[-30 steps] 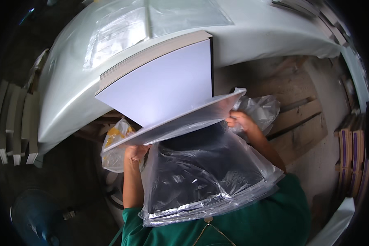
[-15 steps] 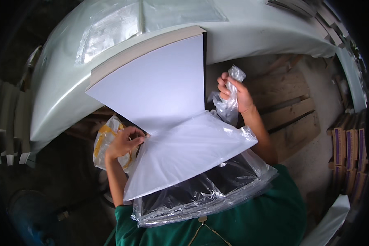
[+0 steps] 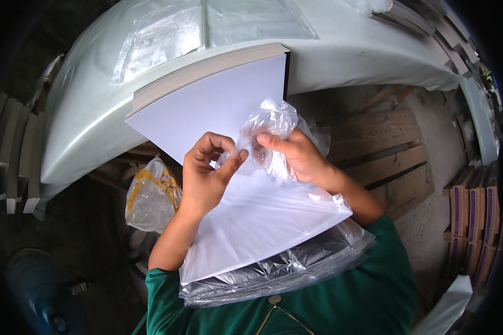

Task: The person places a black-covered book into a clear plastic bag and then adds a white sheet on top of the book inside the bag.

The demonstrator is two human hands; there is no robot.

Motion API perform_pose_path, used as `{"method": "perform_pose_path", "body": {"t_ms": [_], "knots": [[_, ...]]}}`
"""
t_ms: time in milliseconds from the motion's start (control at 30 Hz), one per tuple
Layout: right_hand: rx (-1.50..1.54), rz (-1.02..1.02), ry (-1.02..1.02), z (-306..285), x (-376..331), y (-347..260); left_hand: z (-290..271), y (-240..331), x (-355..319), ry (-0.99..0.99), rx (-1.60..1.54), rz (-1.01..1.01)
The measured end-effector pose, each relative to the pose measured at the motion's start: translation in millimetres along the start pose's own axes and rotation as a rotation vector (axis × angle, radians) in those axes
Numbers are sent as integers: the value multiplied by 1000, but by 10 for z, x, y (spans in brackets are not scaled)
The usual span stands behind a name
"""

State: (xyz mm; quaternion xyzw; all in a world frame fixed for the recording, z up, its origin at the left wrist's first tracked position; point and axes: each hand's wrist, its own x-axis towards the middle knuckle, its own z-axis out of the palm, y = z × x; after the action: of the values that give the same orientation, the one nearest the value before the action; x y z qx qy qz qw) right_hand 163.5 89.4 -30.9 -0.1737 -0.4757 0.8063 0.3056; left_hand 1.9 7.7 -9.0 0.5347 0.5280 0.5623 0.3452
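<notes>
A crumpled clear plastic bag [image 3: 274,116] is bunched up between my hands. My right hand [image 3: 307,159] is closed around its right side. At its left edge, my left hand [image 3: 202,173] pinches the thin film between thumb and fingers. Below them a large flat white-faced panel [image 3: 207,111] with a thick beige edge leans against the covered table. Its near part [image 3: 257,223] has a filmy sheen, and I cannot tell whether plastic covers it. Against my green shirt lies a stack of clear plastic bags [image 3: 296,265], partly under the panel.
The table [image 3: 78,151] has a pale plastic cover, with flat clear bags [image 3: 162,39] on top. A clear bag with yellow tape [image 3: 151,195] hangs at left. Pale panels stand at far left [image 3: 11,151]; brown bundles [image 3: 472,218] are stacked at right beside wooden pallet boards [image 3: 397,151].
My right hand has brought the crumpled bag left, over the panel. My left hand has left the panel's left edge and come up to pinch the film.
</notes>
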Motion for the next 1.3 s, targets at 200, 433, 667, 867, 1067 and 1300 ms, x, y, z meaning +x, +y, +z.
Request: {"method": "perform_pose_path", "body": {"t_ms": [200,433,667,867,1067,1300], "knots": [[-108,-42,148,63,-69,37,-68,119,-57,-218,-222,-430],[-135,-33,94,52,-148,29,74,1,-118,13,-304,-141],[-124,-26,104,69,-145,40,35,14,-146,-6,-43,-112],[-65,-61,160,141,-137,28,81,59,-147,48,70,23],[51,-118,84,55,-155,101,42,44,-171,-6,265,20],[255,69,-22,-9,-270,3,-72,51,-99,80,-142,-67]]}}
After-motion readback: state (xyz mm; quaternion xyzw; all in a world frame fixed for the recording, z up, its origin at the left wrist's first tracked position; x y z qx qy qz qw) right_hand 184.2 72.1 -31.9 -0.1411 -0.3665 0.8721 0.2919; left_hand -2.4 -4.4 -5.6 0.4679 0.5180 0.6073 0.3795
